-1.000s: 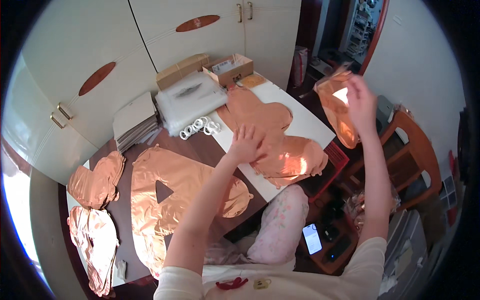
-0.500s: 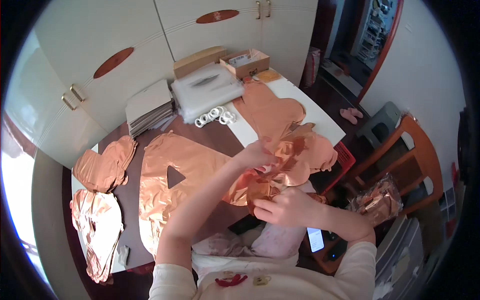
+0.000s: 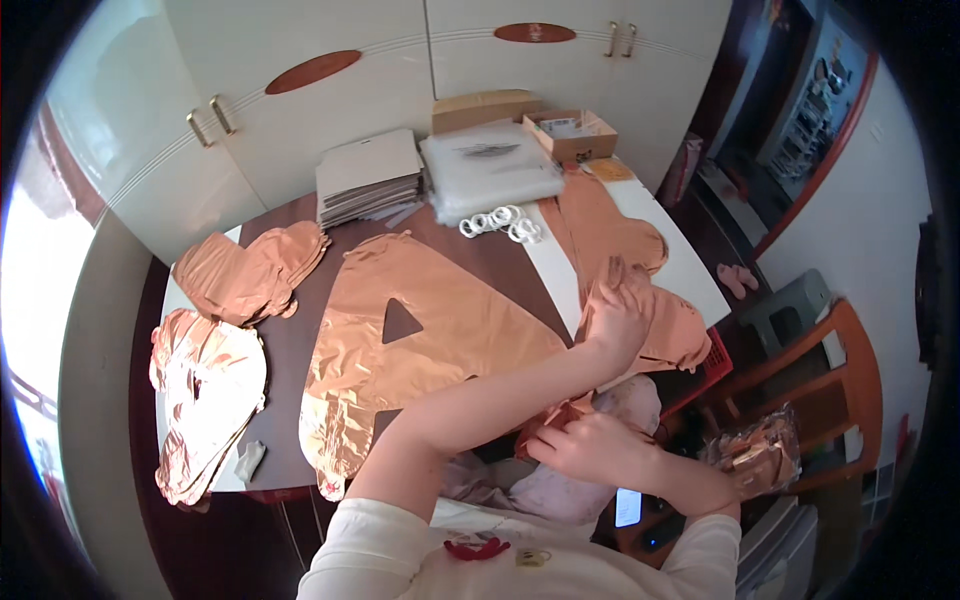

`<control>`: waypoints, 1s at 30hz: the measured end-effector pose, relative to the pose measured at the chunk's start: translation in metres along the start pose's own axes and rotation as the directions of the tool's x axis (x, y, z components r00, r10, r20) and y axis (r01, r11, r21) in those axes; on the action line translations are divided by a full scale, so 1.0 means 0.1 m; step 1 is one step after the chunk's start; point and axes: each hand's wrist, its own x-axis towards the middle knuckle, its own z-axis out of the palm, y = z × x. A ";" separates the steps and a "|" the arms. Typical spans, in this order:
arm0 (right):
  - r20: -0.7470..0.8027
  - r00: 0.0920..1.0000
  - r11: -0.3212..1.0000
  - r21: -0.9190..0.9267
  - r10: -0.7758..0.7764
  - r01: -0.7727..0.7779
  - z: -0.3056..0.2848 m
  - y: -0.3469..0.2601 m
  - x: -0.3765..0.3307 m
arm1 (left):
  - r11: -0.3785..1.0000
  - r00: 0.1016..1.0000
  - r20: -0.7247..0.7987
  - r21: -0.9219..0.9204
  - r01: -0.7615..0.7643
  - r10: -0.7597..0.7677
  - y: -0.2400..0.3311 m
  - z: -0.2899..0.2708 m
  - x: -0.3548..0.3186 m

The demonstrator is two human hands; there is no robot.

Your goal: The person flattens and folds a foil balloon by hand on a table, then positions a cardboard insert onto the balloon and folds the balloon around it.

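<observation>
Head view: the table (image 3: 285, 335) bears one large A-shaped foil sheet (image 3: 460, 330), one lobed foil stack (image 3: 600, 225) to its right, and two foil piles on its left, a rounded pile (image 3: 240, 275) and a shiny pile (image 3: 235, 365); behind are one stack of grey boards (image 3: 368, 172), one of clear bags (image 3: 490, 172) and a cluster of white rings (image 3: 500, 222), too overlapped to count. The left hand (image 3: 615, 322) lies over the lobed foil stack, fingers close together; whether they pinch it I cannot tell. The right hand (image 3: 588, 447) curls its fingers on a copper foil piece (image 3: 570, 406) above the lap; a second ago it was raised, holding foil out near the chair (image 3: 855, 370)
</observation>
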 end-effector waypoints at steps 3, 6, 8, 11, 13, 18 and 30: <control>0.014 1.000 0.999 -0.048 -0.016 0.017 -0.11 -0.07 0.09 | 0.992 0.992 -0.057 -0.063 0.107 -0.111 -0.21 0.19 0.15; 0.087 0.996 0.998 -0.067 0.018 -0.012 -0.14 -0.09 0.09 | 0.989 0.985 -0.093 -0.031 0.145 -0.148 -0.35 0.15 0.07; 0.086 0.996 0.999 -0.044 0.006 -0.002 -0.11 -0.09 0.12 | 0.962 0.989 0.084 -0.234 0.139 -0.123 -0.36 -0.05 -0.05; 0.035 0.999 0.998 -0.043 -0.033 0.034 0.02 -0.10 0.20 | 0.983 1.000 0.018 -0.182 0.013 -0.010 -0.21 0.07 -0.22; -0.001 0.999 0.997 -0.063 -0.037 0.037 0.08 -0.10 0.20 | 0.992 0.991 0.133 -0.126 -0.008 0.025 -0.06 0.06 -0.23; 0.028 0.999 0.999 0.037 0.033 -0.035 -0.03 -0.18 0.20 | 0.983 0.981 0.065 -0.004 0.186 -0.185 -0.19 0.25 -0.04; -0.259 0.965 0.990 -0.121 0.036 -0.069 -0.15 -0.12 0.49 | 0.654 0.725 -0.194 -0.622 0.429 -0.661 -2.58 -0.25 -0.84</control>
